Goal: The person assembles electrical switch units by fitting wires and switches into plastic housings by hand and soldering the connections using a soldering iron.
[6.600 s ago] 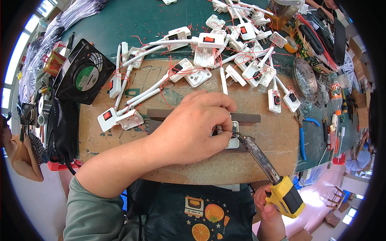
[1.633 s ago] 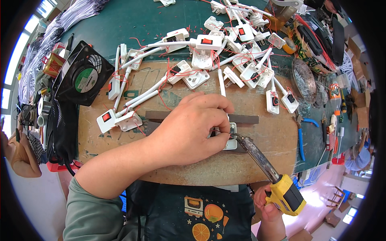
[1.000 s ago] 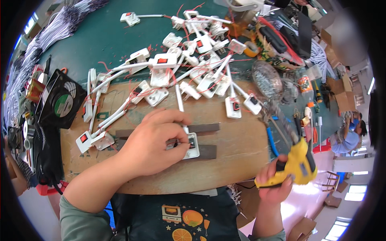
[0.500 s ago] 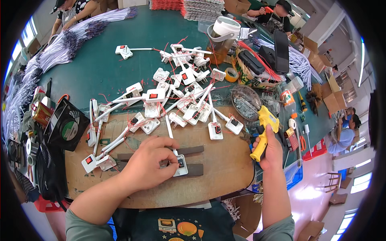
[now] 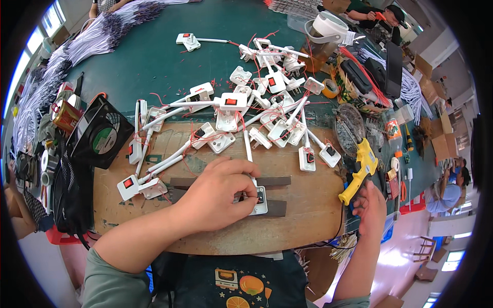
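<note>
My left hand [image 5: 226, 192] is closed with thumb and fingers pinched at the side of a small white switch housing [image 5: 262, 205], its lid off and black and red parts inside. A white cable [image 5: 247, 146] runs up from it. Dark flat bars [image 5: 277, 208] lie under the housing. My right hand [image 5: 372, 208] is just below a yellow gun-shaped soldering tool [image 5: 361, 172], fingers loosely curled and apart, holding nothing that I can see. The tool's front end rests at a round dish [image 5: 345, 128] of grey scraps.
Many white plug and switch housings [image 5: 226, 120] with cables and red wires lie heaped beyond the wooden board [image 5: 303, 231]. At left stands a black fan [image 5: 102, 134]. A jug [image 5: 328, 31], tape roll [image 5: 330, 88] and bundled wires are at right. Another person [image 5: 377, 20] works across the table.
My right hand has let go of the yellow soldering tool, which now rests at the dish. My left hand keeps its pinch at the housing. The whole view has shifted.
</note>
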`<state>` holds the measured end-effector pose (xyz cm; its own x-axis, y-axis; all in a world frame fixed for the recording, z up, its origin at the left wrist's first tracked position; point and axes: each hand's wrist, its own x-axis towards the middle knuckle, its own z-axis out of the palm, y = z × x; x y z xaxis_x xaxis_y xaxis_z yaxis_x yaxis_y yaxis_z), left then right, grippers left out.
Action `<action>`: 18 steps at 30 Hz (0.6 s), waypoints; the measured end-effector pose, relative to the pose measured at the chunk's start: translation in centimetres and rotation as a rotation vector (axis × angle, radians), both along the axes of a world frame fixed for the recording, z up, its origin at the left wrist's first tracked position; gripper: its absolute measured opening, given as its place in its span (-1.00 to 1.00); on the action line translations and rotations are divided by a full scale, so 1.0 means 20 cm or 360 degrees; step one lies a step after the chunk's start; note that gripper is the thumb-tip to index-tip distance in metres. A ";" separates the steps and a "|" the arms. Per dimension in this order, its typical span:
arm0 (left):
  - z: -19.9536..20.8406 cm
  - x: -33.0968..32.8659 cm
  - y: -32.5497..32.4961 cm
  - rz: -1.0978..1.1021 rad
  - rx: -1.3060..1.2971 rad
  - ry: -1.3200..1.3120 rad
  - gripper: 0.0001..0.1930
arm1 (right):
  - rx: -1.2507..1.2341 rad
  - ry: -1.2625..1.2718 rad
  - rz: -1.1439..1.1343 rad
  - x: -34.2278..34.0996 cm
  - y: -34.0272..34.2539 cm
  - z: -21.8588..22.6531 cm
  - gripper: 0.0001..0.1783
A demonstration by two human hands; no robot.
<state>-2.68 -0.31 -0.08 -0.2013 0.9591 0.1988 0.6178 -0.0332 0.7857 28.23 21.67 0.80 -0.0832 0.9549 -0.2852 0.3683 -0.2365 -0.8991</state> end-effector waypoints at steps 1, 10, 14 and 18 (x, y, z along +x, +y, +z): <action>0.00 0.00 0.00 0.0011 -0.0008 -0.0004 -0.93 | 0.0058 -0.0011 -0.0060 -0.01 -0.03 0.01 -0.42; 0.00 0.00 -0.01 -0.0018 0.0020 -0.0065 -0.91 | 0.0935 0.0130 0.0202 0.09 -0.28 -0.17 -0.59; 0.00 0.01 0.00 -0.0017 0.0009 -0.0063 -0.90 | 0.1383 0.0167 0.1040 -0.12 -0.44 -0.12 -0.64; 0.01 0.00 0.01 -0.0022 -0.0018 -0.0004 -0.93 | 0.1316 0.0014 0.1263 -0.29 -0.51 -0.08 -0.62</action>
